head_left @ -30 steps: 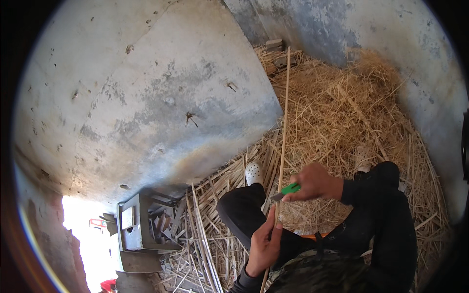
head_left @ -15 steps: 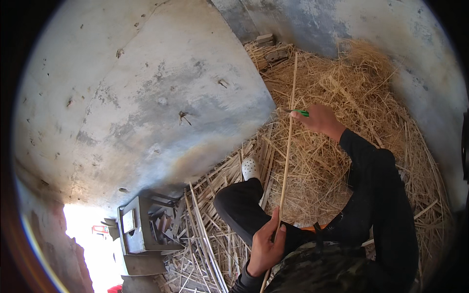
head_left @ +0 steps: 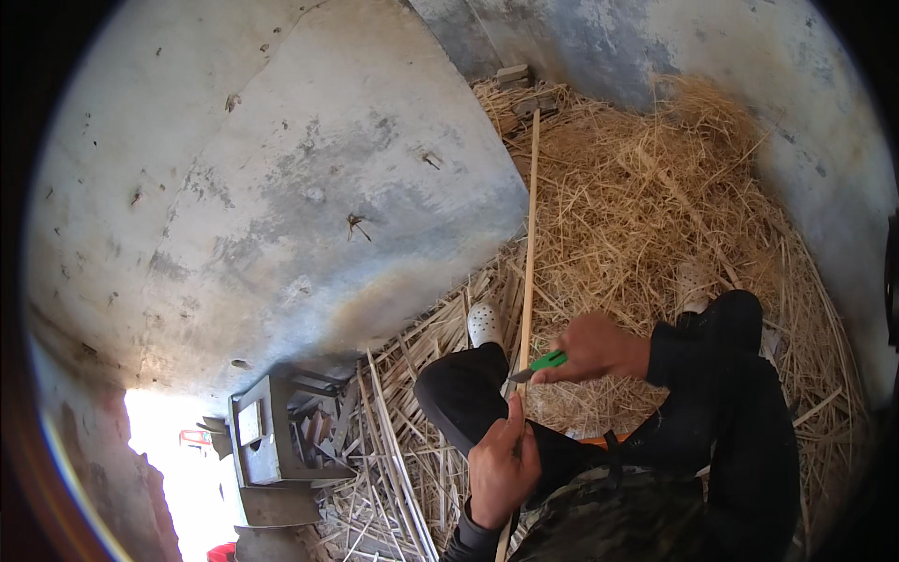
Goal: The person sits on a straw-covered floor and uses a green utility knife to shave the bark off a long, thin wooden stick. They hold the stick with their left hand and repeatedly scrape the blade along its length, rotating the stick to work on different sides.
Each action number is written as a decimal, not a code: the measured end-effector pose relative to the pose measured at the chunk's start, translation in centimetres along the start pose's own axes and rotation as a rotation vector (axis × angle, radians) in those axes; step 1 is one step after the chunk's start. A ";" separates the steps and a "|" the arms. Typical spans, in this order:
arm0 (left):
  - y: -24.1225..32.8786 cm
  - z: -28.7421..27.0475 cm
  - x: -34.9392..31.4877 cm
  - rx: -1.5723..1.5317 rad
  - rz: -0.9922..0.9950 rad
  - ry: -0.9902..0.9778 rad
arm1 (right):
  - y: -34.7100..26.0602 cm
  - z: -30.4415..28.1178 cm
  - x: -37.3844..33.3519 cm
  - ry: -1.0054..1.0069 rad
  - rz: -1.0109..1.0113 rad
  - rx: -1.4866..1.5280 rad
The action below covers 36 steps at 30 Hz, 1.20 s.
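Observation:
A long, thin pale strip of split wood or cane (head_left: 531, 234) runs from beside my lap away toward the far wall. My left hand (head_left: 504, 464) is closed around its near part, thumb laid along it. In my right hand (head_left: 592, 348) is a knife with a green handle (head_left: 549, 361). Its blade (head_left: 520, 376) lies against the strip just beyond my left thumb. The near end of the strip passes under my left hand beside my body.
Dry straw-like shavings (head_left: 637, 225) are heaped at the far right against the wall. Loose split strips (head_left: 412, 468) cover the floor at left, next to a grey metal box (head_left: 267, 431). A pale wall (head_left: 281, 187) juts in at left. My white clog (head_left: 484, 324) stands beside the strip.
My right hand has come down along the strip with the knife, from far out to just past my left thumb. The strip's far end has swung slightly left.

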<state>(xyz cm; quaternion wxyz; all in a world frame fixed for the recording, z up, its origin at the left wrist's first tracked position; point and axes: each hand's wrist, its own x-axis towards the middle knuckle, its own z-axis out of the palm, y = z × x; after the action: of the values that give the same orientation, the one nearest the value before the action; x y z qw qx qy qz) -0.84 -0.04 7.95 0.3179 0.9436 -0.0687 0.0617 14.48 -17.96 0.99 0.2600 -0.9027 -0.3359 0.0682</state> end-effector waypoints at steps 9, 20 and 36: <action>0.3 -0.1 -0.1 0.099 0.034 -0.018 | 0.0 0.2 -0.6 0.058 -0.036 0.035; 0.6 -0.6 -0.4 -0.017 0.033 -0.024 | 1.4 0.1 0.1 0.226 -0.007 -0.097; 0.0 -1.0 -1.3 -0.203 0.017 0.007 | 3.1 0.2 0.5 0.228 -0.065 0.027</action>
<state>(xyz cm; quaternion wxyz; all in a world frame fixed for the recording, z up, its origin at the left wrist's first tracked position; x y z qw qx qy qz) -2.17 0.65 8.52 0.4114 0.9058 -0.0815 0.0604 16.58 -19.53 -0.78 0.3109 -0.8896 -0.3323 -0.0390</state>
